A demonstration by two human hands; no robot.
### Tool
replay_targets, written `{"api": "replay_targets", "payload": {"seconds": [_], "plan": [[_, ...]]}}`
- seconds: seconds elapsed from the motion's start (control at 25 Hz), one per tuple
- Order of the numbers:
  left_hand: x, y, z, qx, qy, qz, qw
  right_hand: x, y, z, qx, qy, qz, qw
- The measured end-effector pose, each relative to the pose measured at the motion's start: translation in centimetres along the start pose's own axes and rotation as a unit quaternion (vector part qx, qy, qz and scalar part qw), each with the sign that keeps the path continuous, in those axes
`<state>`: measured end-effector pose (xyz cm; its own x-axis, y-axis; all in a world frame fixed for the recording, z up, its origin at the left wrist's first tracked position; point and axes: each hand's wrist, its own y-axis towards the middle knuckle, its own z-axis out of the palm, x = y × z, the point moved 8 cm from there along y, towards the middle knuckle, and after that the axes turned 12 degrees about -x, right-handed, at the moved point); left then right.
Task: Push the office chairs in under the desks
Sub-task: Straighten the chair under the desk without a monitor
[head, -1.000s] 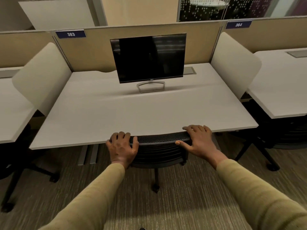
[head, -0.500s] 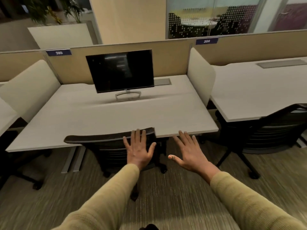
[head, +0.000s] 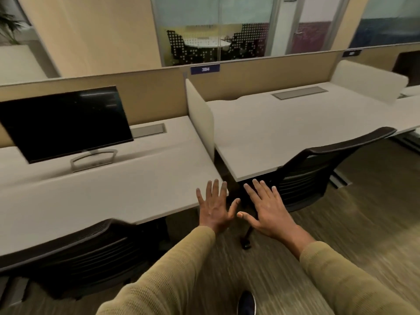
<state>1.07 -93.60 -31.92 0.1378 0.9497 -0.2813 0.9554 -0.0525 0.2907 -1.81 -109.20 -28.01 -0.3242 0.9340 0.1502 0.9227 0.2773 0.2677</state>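
Both hands have left the tucked chair (head: 75,253), left hand (head: 213,209) and right hand (head: 267,211) fingers spread, empty; partition label (head: 205,69) blurred

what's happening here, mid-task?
A person in tan knit sleeves is tidying a row of white office desks. Both hands are spread open and empty: the left hand and right hand hang in the air in front of the gap between two desks, with no grip on anything. The black mesh-back chair on the left sits tucked against the desk with the black monitor. The black mesh-back chair on the right stands at an angle at the bare white desk.
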Motion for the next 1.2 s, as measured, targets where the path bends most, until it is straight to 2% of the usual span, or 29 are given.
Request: {"api": "replay_targets", "payload": {"seconds": [0.32,0.44,0.52,0.64,0.76,0.88,1.08,1.2], "plan": [[-17.7,17.1,5.8,-0.012,-0.104,0.076,0.992,-20.4,11.1,-7.7,-0.038,-0.046,0.039,0.998],[-21.9,21.3,6.5,-0.026,-0.14,0.076,0.987,-27.0,12.4,-8.6,-0.025,-0.056,0.076,0.995],[-25.1,23.3,6.7,-0.03,-0.158,0.105,0.981,-31.5,12.7,-8.9,-0.014,-0.066,0.096,0.993],[-29.2,24.8,7.3,-0.016,-0.14,0.148,0.979,-38.3,12.8,-8.9,0.04,-0.061,0.132,0.989],[-32.1,24.5,7.6,-0.016,-0.094,0.168,0.981,-43.0,13.0,-8.7,0.07,-0.046,0.111,0.99],[-34.2,23.6,7.4,-0.04,-0.049,0.138,0.988,-47.3,13.1,-9.5,0.053,-0.026,0.073,0.996],[-38.0,19.4,8.9,-0.054,0.065,-0.021,0.996,-50.8,11.1,-9.1,0.056,-0.005,0.009,0.998],[-40.1,16.9,9.9,-0.045,0.106,-0.059,0.992,-51.2,8.8,-8.5,0.05,0.003,-0.021,0.999]]}}
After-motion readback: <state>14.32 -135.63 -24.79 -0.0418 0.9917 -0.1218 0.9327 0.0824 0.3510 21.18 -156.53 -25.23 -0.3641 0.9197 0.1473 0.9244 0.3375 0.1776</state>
